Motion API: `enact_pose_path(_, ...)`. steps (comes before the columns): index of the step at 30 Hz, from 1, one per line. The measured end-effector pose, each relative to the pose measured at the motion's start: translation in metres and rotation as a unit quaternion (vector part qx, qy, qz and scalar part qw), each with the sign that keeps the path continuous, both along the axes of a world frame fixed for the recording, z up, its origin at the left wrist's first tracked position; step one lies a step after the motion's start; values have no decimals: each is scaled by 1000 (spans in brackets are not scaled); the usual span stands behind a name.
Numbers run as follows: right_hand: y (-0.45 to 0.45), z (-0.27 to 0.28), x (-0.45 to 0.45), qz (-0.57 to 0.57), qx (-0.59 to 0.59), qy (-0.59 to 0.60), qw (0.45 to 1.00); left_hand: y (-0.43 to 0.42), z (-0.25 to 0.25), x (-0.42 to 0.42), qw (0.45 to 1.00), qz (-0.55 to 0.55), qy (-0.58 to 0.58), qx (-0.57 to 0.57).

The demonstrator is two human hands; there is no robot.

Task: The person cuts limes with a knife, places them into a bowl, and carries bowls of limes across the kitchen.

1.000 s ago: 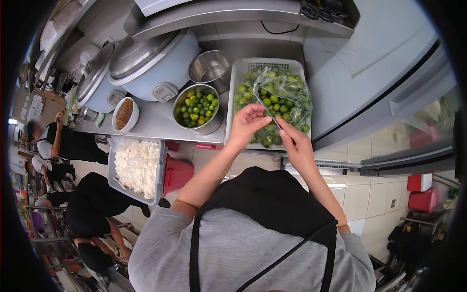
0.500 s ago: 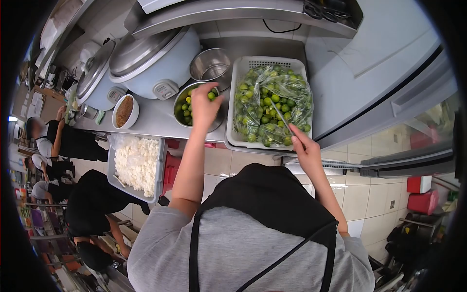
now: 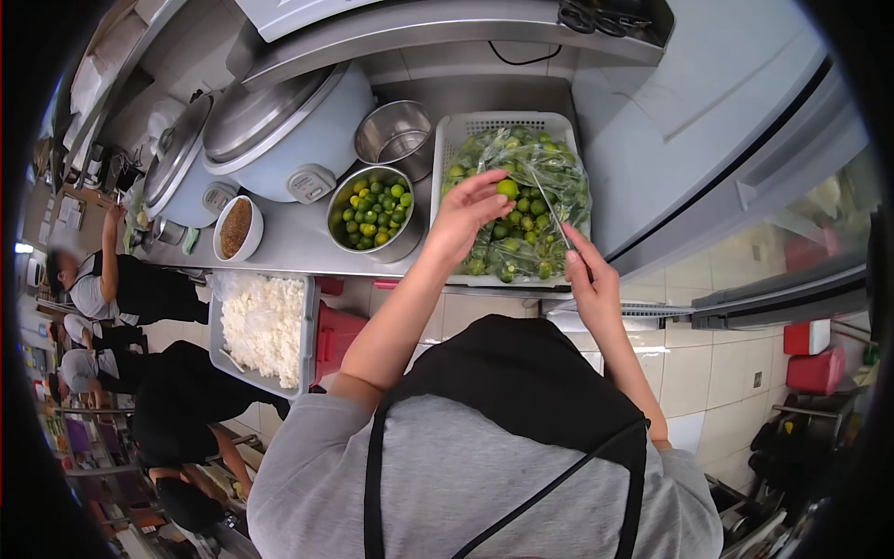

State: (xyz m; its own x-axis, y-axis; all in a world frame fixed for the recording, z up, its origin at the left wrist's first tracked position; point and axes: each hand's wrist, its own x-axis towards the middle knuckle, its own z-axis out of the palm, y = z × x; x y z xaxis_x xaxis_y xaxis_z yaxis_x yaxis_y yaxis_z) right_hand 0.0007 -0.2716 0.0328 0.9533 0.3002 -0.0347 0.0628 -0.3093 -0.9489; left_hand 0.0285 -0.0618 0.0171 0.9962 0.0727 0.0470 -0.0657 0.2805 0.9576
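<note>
One lime [image 3: 507,189] pinched in left hand [image 3: 468,214], fingertips nearly together | right hand [image 3: 595,278] closed round knife [image 3: 552,206], blade beside lime | bag of limes [image 3: 514,248] beneath both | risk: lime rolling, blade nicking left hand

Readable text: none | right cooker's front panel [image 3: 311,184]: marks too small to read | left cooker's front panel [image 3: 215,197]: likewise | pale papers [image 3: 68,212], far left: illegible

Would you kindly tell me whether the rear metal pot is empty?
Empty: the rear metal pot shows only bare wall and base inside.
</note>
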Motion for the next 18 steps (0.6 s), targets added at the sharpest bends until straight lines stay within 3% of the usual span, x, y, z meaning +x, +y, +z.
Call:
enact_pose_path(1,1,0,-1,-2,-4,16,1000,0,4,-7,991,-26,1,-129)
enact_pose_path(5,13,-3,-5,45,53,-69,995,-2,12,-20,981,7,-12,-191)
enact_pose_path(18,21,-4,-5,61,-2,-72,996,-5,4,-19,985,98,-41,-137)
